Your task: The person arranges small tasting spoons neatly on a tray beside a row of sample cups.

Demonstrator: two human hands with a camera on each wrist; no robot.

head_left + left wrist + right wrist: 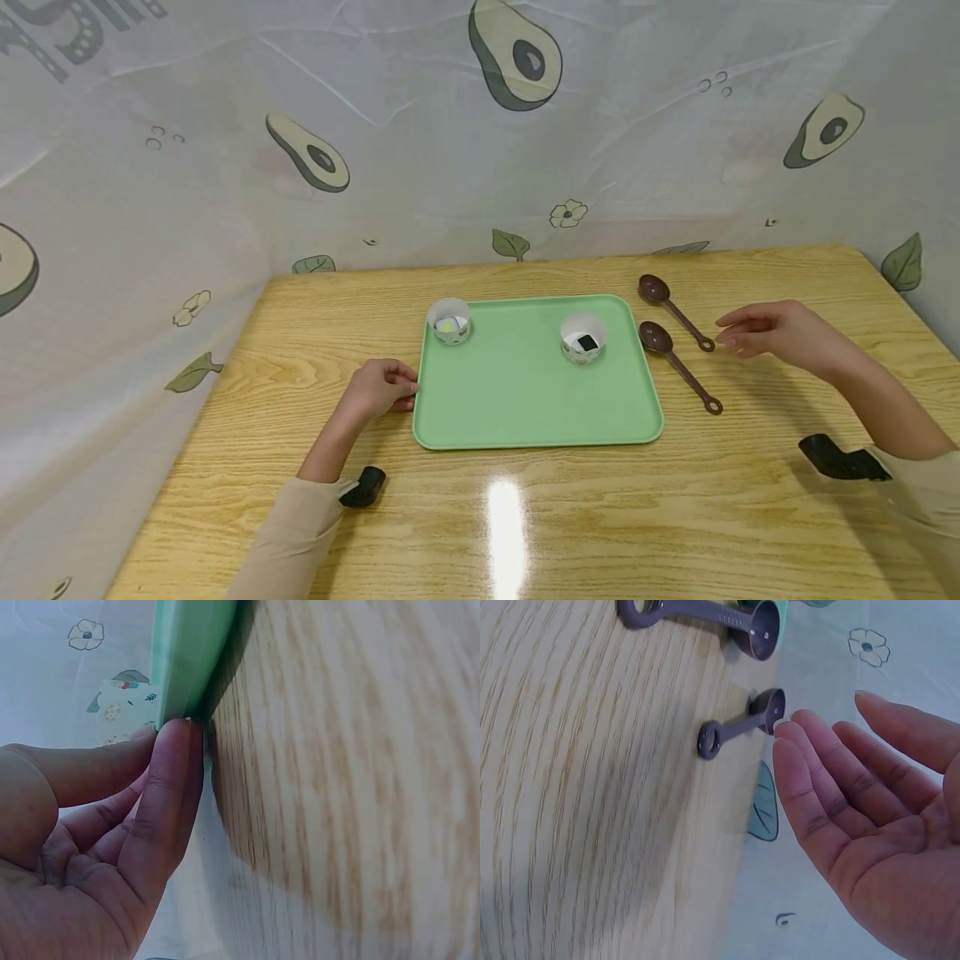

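Note:
A light green tray (517, 400) lies on the table. My left hand (378, 387) is at its left edge, and in the left wrist view the thumb (112, 769) and fingertips pinch the rim. Two small patterned paper bowls stand on the tray. The left bowl (450, 333) holds something whitish with a yellow spot; the right bowl (582, 348) has a small black square piece in it. My right hand (783, 333) hovers palm inward, fingers loosely extended and holding nothing. Near it lie two dark brown measuring spoons, the far one (678, 315) closest to the fingertips and the near one (686, 371) beside the tray.
The wooden table (600, 517) extends around the tray, with a bright reflection at the front. Behind and to the left hangs a pale curtain (420, 167) printed with avocados, leaves and flowers. Each sleeve carries a black wrist device.

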